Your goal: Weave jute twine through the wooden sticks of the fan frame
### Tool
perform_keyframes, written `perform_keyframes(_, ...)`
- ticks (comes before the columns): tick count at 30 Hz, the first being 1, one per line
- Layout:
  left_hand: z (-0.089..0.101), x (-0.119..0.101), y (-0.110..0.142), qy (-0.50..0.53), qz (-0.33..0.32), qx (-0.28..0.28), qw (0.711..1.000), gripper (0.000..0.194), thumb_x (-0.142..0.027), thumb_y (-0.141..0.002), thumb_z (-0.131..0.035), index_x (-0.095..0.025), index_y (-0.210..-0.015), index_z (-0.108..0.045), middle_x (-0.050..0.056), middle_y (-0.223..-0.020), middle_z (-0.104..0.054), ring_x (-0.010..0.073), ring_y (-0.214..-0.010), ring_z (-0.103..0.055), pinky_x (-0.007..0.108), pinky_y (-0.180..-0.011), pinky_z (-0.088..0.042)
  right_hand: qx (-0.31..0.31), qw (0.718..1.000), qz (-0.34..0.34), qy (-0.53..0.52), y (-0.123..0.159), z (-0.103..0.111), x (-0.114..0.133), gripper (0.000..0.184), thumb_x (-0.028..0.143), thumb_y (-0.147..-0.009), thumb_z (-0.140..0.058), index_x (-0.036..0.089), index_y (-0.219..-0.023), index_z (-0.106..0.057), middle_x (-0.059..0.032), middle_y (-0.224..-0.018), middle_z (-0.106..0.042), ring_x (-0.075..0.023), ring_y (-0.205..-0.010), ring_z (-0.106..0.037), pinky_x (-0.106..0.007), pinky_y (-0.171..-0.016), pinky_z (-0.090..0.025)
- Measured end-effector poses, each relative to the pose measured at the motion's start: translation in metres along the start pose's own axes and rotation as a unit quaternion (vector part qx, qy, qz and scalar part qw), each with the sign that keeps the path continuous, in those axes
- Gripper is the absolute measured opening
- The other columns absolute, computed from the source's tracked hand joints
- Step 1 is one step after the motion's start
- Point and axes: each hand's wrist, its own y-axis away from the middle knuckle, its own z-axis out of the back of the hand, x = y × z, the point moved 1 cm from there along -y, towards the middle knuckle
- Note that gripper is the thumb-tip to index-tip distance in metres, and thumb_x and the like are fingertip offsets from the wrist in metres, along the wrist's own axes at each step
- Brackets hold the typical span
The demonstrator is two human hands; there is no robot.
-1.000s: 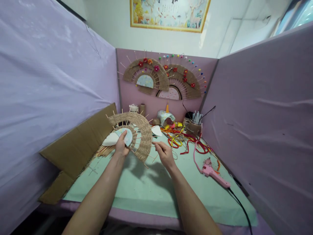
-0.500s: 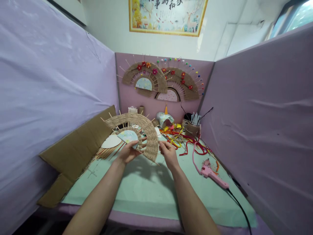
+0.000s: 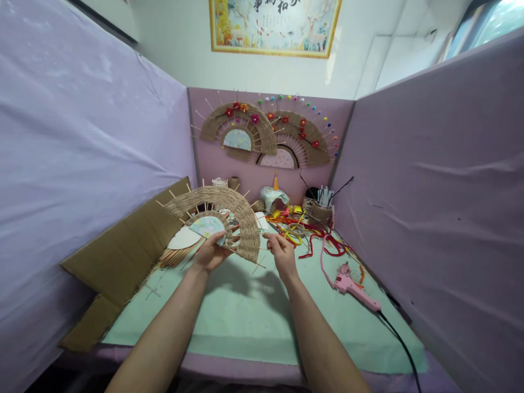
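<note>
A half-round fan point(image 3: 244, 226) of woven brown twine on thin wooden sticks is held up over the table, tilted down to the right. My left hand point(image 3: 212, 252) grips it by the pale flowered half-circle point(image 3: 207, 226) at its centre, thumb on top and fingers underneath. At the fan's right edge, the fingertips of my right hand point(image 3: 281, 252) pinch the end of a thin stick point(image 3: 262, 234) that juts out past the weave. Other stick ends stick out around the outer rim.
Two decorated fans point(image 3: 241, 117) hang on the back panel. A pink glue gun point(image 3: 354, 290) with a black cord lies at right. Coloured pipe cleaners point(image 3: 315, 240) and a pot of glue sticks point(image 3: 321, 213) are behind. Cardboard point(image 3: 123, 262) leans at left, beside loose sticks point(image 3: 176, 255).
The fan has shifted slightly left and its lower right end sits a little higher. The gap between its woven edge and my right fingertips is wider. The view has shifted slightly.
</note>
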Motion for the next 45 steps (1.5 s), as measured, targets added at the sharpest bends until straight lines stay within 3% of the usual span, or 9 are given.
perform_keyframes(6, -0.023, -0.008, -0.024, 0.014, -0.015, 0.029, 0.999, 0.037, -0.015, -0.08, -0.047, -0.01, -0.115, -0.06, 0.013, -0.097, -0.07, 0.0233, -0.087, -0.066, 0.038, -0.078, -0.052, -0.08, 0.994, 0.044, 0.053, -0.001, 0.012, 0.009, 0.039, 0.047, -0.085, -0.046, 0.014, -0.088, -0.067, -0.0041, -0.075, -0.06, -0.0149, -0.068, -0.052, -0.026, -0.063, -0.04)
perform_keyframes(10, -0.025, 0.0, -0.033, 0.014, -0.014, 0.034, 0.999, 0.037, -0.013, -0.079, -0.048, -0.008, -0.114, -0.06, 0.015, -0.097, -0.07, 0.0248, -0.09, -0.066, 0.04, -0.08, -0.052, -0.121, 0.984, 0.092, 0.088, -0.002, 0.018, 0.012, 0.037, 0.044, -0.087, -0.045, 0.015, -0.089, -0.066, -0.0049, -0.077, -0.061, -0.0164, -0.072, -0.053, -0.028, -0.068, -0.041)
perform_keyframes(15, -0.006, 0.018, -0.037, 0.023, -0.024, 0.008, 0.999, 0.038, -0.012, -0.079, -0.05, -0.01, -0.115, -0.06, 0.014, -0.099, -0.07, 0.0246, -0.092, -0.065, 0.04, -0.082, -0.052, -0.094, 0.968, 0.155, 0.173, 0.002, 0.013, 0.012, 0.029, 0.039, -0.088, -0.047, 0.017, -0.079, -0.065, -0.0048, -0.074, -0.058, -0.0165, -0.071, -0.051, -0.028, -0.069, -0.04)
perform_keyframes(20, 0.001, 0.02, -0.037, 0.06, -0.039, -0.005, 0.997, 0.037, -0.013, -0.079, -0.049, -0.009, -0.115, -0.06, 0.014, -0.101, -0.069, 0.0233, -0.092, -0.065, 0.039, -0.083, -0.052, -0.057, 0.96, 0.174, 0.21, 0.005, 0.009, 0.01, 0.027, 0.035, -0.089, -0.046, 0.018, -0.09, -0.067, -0.0059, -0.077, -0.06, -0.0168, -0.072, -0.051, -0.029, -0.07, -0.04)
perform_keyframes(24, 0.0, 0.017, -0.035, 0.083, -0.053, -0.023, 0.995, 0.037, -0.012, -0.08, -0.048, -0.013, -0.115, -0.06, 0.011, -0.101, -0.07, 0.0222, -0.092, -0.065, 0.038, -0.083, -0.052, -0.06, 0.963, 0.175, 0.196, 0.006, 0.009, 0.011, 0.03, 0.035, -0.089, -0.044, 0.017, -0.099, -0.066, -0.0072, -0.082, -0.062, -0.0179, -0.075, -0.054, -0.03, -0.071, -0.042)
perform_keyframes(30, -0.002, 0.016, -0.033, 0.095, -0.063, -0.024, 0.993, 0.036, -0.012, -0.082, -0.046, -0.013, -0.115, -0.06, 0.011, -0.1, -0.07, 0.0233, -0.096, -0.064, 0.037, -0.083, -0.053, -0.071, 0.969, 0.167, 0.169, 0.009, 0.009, 0.011, 0.032, 0.036, -0.09, -0.043, 0.016, -0.087, -0.068, -0.0065, -0.075, -0.063, -0.0184, -0.072, -0.057, -0.031, -0.072, -0.043)
perform_keyframes(36, 0.001, 0.015, -0.035, 0.131, -0.073, -0.025, 0.988, 0.035, -0.014, -0.083, -0.045, -0.01, -0.116, -0.058, 0.012, -0.101, -0.07, 0.0228, -0.097, -0.064, 0.036, -0.085, -0.052, -0.04, 0.983, 0.142, 0.11, 0.009, 0.006, 0.001, 0.039, 0.038, -0.091, -0.039, 0.014, -0.088, -0.069, -0.0059, -0.073, -0.063, -0.0171, -0.07, -0.056, -0.03, -0.068, -0.043)
perform_keyframes(45, 0.0, 0.014, -0.036, 0.158, -0.106, -0.031, 0.981, 0.036, -0.013, -0.085, -0.043, -0.013, -0.118, -0.056, 0.011, -0.101, -0.07, 0.022, -0.096, -0.065, 0.036, -0.084, -0.052, -0.028, 0.997, 0.066, 0.036, 0.01, -0.003, -0.006, 0.04, 0.041, -0.09, -0.04, 0.013, -0.097, -0.069, -0.0036, -0.07, -0.061, -0.0132, -0.064, -0.05, -0.026, -0.062, -0.041)
